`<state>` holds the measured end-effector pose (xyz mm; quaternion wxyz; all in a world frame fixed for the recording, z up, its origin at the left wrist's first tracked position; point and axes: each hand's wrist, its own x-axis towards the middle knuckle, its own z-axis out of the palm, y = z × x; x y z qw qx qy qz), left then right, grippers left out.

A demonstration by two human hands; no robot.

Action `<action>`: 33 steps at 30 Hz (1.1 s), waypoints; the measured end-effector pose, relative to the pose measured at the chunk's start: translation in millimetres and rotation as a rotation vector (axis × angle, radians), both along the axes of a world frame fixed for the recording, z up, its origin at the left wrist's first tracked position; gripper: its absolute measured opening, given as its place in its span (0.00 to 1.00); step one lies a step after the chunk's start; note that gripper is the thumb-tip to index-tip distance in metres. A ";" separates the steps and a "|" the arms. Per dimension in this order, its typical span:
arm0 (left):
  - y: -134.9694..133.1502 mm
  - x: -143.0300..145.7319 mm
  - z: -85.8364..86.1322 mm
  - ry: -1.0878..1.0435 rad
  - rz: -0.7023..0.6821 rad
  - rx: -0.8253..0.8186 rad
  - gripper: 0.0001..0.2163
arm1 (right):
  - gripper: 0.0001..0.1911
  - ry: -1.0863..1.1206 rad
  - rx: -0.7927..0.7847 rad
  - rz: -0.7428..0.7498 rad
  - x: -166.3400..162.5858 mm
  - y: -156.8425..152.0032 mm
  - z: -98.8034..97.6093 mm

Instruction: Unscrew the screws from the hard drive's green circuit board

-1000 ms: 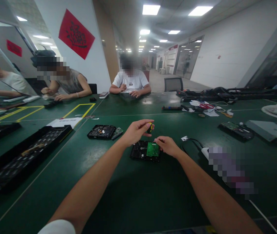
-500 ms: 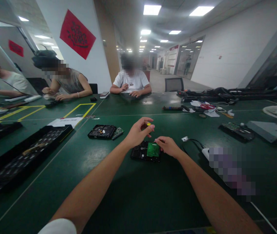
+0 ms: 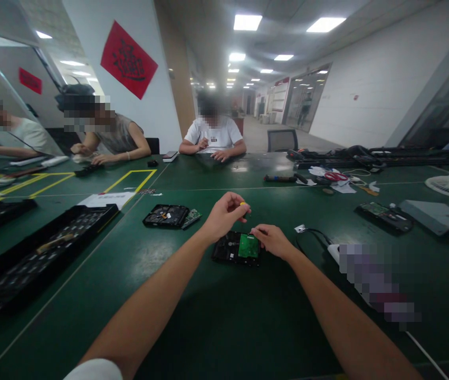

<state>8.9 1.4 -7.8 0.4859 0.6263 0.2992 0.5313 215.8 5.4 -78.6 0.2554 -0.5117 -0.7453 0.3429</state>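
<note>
A black hard drive [image 3: 230, 249] with a green circuit board [image 3: 247, 246] on top lies on the green table in front of me. My left hand [image 3: 224, 215] hovers just above the drive's far edge, fingers closed round a small screwdriver with a yellow cap [image 3: 242, 203], its tip pointing down. My right hand [image 3: 272, 240] rests at the right edge of the circuit board, fingers pinched together at the board's corner; what they hold is too small to make out.
A second opened hard drive [image 3: 166, 215] lies to the left, with a long black tray [image 3: 38, 253] beyond it. A cable and white power strip [image 3: 333, 248] lie right of my hand. More drives [image 3: 384, 215] and tools sit far right. Three people sit across the table.
My left hand has turned the screwdriver from a lower, sideways hold to a more upright one and lifted slightly. My right hand stays at the board. The view has tilted a little.
</note>
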 end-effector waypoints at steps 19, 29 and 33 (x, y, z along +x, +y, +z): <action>-3.5 0.2 2.8 0.013 -0.002 -0.041 0.14 | 0.21 0.001 0.002 0.011 0.4 0.0 -0.1; 2.2 -2.5 -1.5 -0.034 -0.052 -0.107 0.17 | 0.20 0.017 -0.009 0.001 0.3 0.6 -1.7; 3.5 -3.4 -1.9 0.093 0.154 -0.017 0.18 | 0.20 0.014 -0.014 0.004 -0.2 0.0 -0.2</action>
